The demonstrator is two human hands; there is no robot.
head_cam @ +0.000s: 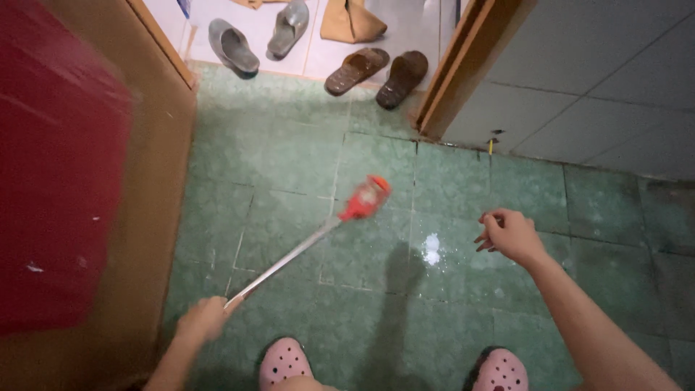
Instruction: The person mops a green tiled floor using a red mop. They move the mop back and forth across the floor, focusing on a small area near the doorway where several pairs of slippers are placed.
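The left hand (pixel 203 318) is clenched around the near end of a long, thin metal handle (pixel 286 262) that runs up and to the right across the green tiled floor (pixel 289 156) to a red brush head (pixel 365 198), which is blurred and sits at or just above the tiles near the middle of the scene; whether it touches them cannot be told. The handle looks stiff and slim, probably light, with most of its weight out at the head, so a one-handed grip at the very end gives reach but little leverage; a second grasp farther down the shaft would steady it. The smooth metal may be slippery, since the floor shines as if wet, with a small white foamy patch (pixel 431 248) just right of the head. The right hand (pixel 510 235) hangs free over the tiles to the right, fingers loosely curled, grasping nothing. Two pink clogs (pixel 282 362) stand at the near edge. At the far side, past the doorway, lie a grey pair of slippers (pixel 233 45) and a brown pair of sandals (pixel 358 70). A brown wooden door (pixel 156 181) borders the left.
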